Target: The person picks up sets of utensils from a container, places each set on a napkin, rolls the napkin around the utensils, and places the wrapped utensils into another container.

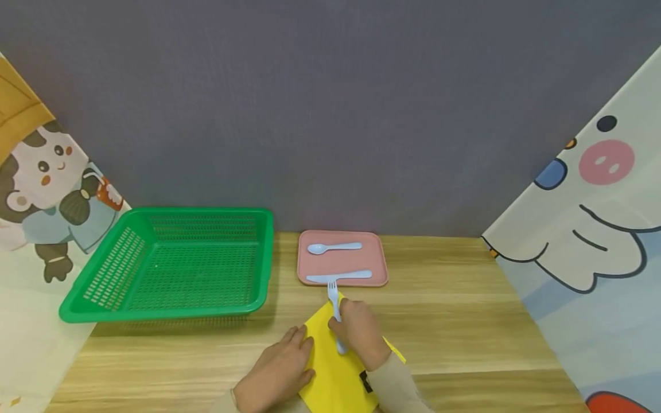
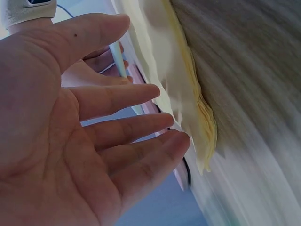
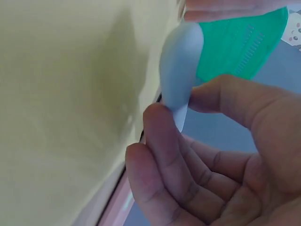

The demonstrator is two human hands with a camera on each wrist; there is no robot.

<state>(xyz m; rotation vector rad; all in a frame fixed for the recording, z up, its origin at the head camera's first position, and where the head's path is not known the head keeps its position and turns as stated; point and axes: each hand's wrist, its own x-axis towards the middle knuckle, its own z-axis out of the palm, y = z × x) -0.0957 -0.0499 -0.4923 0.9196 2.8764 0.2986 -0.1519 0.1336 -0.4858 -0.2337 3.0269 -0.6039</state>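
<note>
My right hand (image 1: 360, 332) pinches a pale blue fork (image 1: 334, 304) between thumb and fingers, tines pointing away from me. In the right wrist view, the handle end of the fork (image 3: 181, 61) sticks out above the fingertips. Beneath the fork lies a yellow napkin-like sheet (image 1: 330, 373), set cornerwise, its layered edge (image 2: 204, 117) showing in the left wrist view. My left hand (image 1: 279, 367) rests at the sheet's left edge with fingers extended, holding nothing. Beyond the sheet, a pink tray (image 1: 335, 263) bears a pale blue spoon (image 1: 335, 247) and a matching knife (image 1: 341, 277); the fork's tines overlap the knife's near side in the head view.
A large green plastic basket (image 1: 165, 316) with perforated walls stands on the wooden table (image 1: 454, 321) at the left. A grey upright panel (image 1: 330, 115) closes off the back. Cartoon-printed sheets (image 1: 609, 229) flank both sides.
</note>
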